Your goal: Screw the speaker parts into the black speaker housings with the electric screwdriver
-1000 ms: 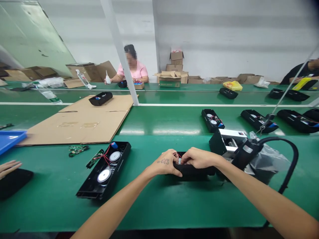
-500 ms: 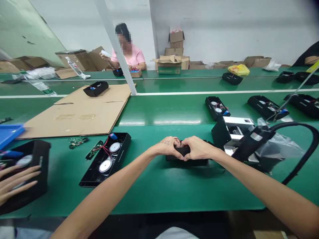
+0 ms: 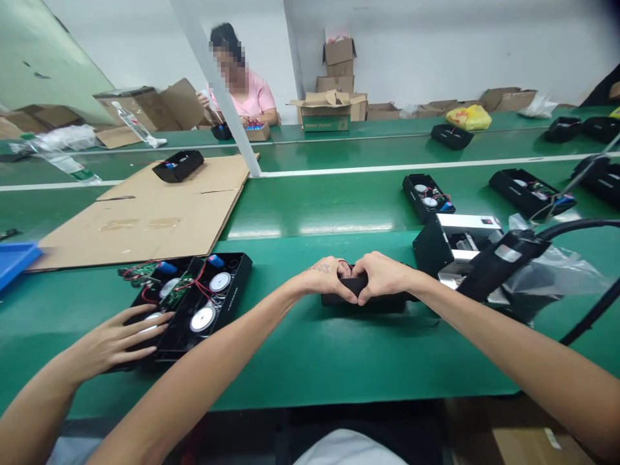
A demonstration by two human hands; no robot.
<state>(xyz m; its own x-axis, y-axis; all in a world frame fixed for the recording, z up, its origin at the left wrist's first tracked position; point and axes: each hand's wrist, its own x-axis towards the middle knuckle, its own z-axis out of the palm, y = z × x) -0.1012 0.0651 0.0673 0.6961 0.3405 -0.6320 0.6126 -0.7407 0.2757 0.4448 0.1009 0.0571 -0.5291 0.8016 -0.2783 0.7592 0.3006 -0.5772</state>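
My left hand point(image 3: 327, 278) and my right hand point(image 3: 382, 276) meet at the centre of the green bench, fingers curled into a black speaker housing point(image 3: 363, 302). A bit of red wire shows by my left fingers, and the rest of the inside is hidden. Left of them lies an open black housing point(image 3: 237, 274) with round white speaker drivers point(image 3: 203, 319) and red wires. A co-worker's hand point(image 3: 113, 339) rests on a second black housing point(image 3: 145, 284) pressed against it. A green circuit board point(image 3: 177, 290) lies over their meeting edge.
Right of my hands stand an open black box point(image 3: 450, 245) and a corded black hand tool point(image 3: 504, 265) on a plastic bag point(image 3: 557, 274). Beyond lie a cardboard sheet point(image 3: 159, 219), a blue tray point(image 3: 14, 261) and further housings point(image 3: 426, 197). A person point(image 3: 242, 97) sits across.
The co-worker's hand has pushed a black housing rightward against the open one, and loose boards no longer lie on the bench there. My hands stay together on their housing.
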